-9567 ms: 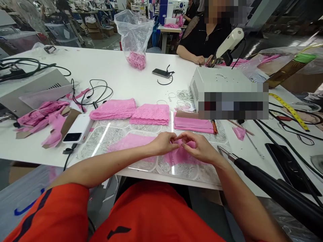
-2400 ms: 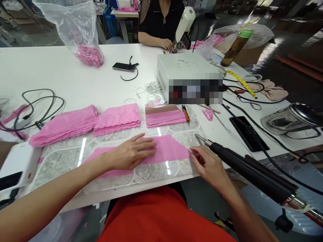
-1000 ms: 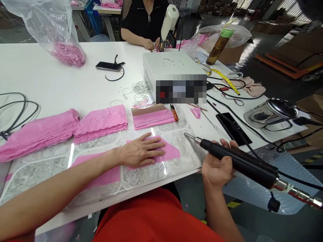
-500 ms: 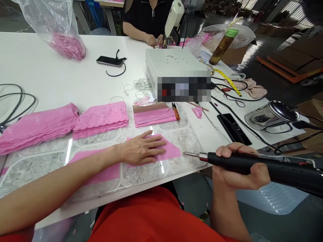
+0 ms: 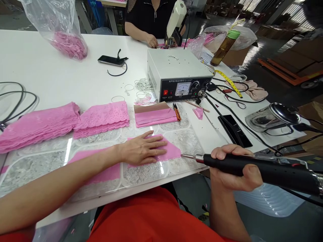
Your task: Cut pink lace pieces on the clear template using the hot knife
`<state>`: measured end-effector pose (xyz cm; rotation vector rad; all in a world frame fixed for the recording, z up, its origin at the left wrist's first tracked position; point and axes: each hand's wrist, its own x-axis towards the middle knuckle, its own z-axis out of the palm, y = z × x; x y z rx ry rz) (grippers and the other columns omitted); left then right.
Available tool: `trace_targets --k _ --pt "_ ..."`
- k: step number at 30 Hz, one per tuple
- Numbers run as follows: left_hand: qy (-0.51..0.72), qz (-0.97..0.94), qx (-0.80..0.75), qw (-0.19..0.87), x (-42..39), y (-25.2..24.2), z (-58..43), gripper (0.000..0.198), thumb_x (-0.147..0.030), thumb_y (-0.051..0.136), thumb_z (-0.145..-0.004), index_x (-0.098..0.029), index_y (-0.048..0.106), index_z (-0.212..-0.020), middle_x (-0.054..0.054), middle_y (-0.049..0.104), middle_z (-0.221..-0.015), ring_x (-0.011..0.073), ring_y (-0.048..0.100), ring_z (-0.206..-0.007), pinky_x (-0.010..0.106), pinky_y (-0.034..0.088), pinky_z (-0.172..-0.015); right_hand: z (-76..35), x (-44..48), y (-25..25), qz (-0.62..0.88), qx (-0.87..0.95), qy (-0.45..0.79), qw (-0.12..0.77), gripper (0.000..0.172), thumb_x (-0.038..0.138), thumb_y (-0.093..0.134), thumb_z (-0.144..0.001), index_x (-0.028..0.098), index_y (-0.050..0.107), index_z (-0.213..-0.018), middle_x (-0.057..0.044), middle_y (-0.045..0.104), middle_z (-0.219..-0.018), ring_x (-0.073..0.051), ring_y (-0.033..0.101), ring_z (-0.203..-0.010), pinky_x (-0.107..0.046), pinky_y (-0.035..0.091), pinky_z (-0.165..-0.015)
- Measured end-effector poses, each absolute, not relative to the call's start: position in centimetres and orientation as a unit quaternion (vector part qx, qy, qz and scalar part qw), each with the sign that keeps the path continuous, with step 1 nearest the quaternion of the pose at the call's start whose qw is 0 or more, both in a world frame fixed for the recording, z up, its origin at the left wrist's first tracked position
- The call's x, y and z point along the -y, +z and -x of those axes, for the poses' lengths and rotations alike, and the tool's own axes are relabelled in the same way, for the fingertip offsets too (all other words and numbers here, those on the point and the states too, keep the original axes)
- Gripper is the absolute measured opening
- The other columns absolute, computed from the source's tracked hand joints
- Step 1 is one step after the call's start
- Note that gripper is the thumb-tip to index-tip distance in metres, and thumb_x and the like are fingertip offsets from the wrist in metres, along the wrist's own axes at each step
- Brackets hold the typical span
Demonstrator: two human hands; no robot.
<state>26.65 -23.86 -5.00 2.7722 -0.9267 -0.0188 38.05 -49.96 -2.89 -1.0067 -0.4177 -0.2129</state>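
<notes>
My left hand [image 5: 143, 148] lies flat with fingers spread on a pink fabric piece [image 5: 173, 150], pressing it against the clear-covered mat [image 5: 185, 141]. My right hand [image 5: 234, 168] is wrapped round a black handheld ultrasonic welder [image 5: 272, 173]. The metal tip [image 5: 188, 156] of the welder is at the pink piece's right corner; whether it touches I cannot tell. Another pink piece [image 5: 106, 171] shows beneath my left forearm. Behind my hand sit a small stack of pink pieces with a brown sheet [image 5: 156, 116] and orange-handled snips [image 5: 177, 112].
Two piles of pink lace fabric [image 5: 40, 124] [image 5: 103, 117] lie at the left. A grey control box [image 5: 179, 64] stands behind the mat, its cable running right past a black phone [image 5: 234, 129] and a steel lidded mug [image 5: 267, 117]. Across the table, a person works at a light-coloured machine [image 5: 176, 20].
My right hand has moved the welder slightly left, bringing its tip from just off the pink piece to its right corner. My left hand has stayed in place on the fabric.
</notes>
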Motion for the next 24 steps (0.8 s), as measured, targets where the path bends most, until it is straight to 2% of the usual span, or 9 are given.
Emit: trace_targets --k 5,16,21,24 --pt "-0.005 -0.943 0.313 0.113 23.8 -5.1 -26.6 0.047 -0.042 0.036 -0.103 -0.022 0.044 -0.145 0.008 0.034 -0.156 0.0264 0.026 -0.148 0.051 0.006 -0.122 -38.1 49.7 -3.0 0.480 0.202 -0.105 0.847 0.023 0.035 0.052 -0.065 0.017 0.064 -0.071 0.000 0.057 -0.062 -0.012 0.049 -0.044 -0.027 0.042 -0.039" --pt "-0.021 -0.941 0.311 0.129 23.9 -5.0 -26.7 0.048 -0.042 0.032 -0.103 -0.022 0.045 -0.145 0.008 0.034 -0.157 0.0271 0.026 -0.148 0.052 0.008 -0.122 -37.9 50.0 -3.1 0.509 0.208 -0.108 0.828 0.014 0.030 0.053 -0.066 0.018 0.059 -0.069 0.000 0.059 -0.065 -0.011 0.050 -0.046 -0.027 0.044 -0.040" --pt "-0.032 -0.944 0.291 0.154 23.4 -4.0 -26.2 0.046 -0.038 0.033 -0.104 -0.022 0.044 -0.145 0.008 0.032 -0.157 0.0260 0.025 -0.148 0.053 0.008 -0.122 -38.1 50.0 -2.5 0.520 0.171 -0.123 0.828 0.019 0.033 0.048 -0.058 0.018 0.059 -0.064 0.000 0.055 -0.057 -0.012 0.045 -0.040 -0.027 0.038 -0.034" --pt "-0.032 -0.947 0.273 0.167 22.5 -3.3 -24.6 0.042 -0.034 0.035 -0.103 -0.023 0.052 -0.140 0.007 0.035 -0.156 0.0245 0.026 -0.148 0.050 0.007 -0.123 -38.2 49.9 -2.1 0.520 0.134 -0.142 0.831 0.024 0.035 0.040 -0.051 0.019 0.057 -0.056 0.000 0.050 -0.050 -0.012 0.040 -0.035 -0.027 0.031 -0.030"
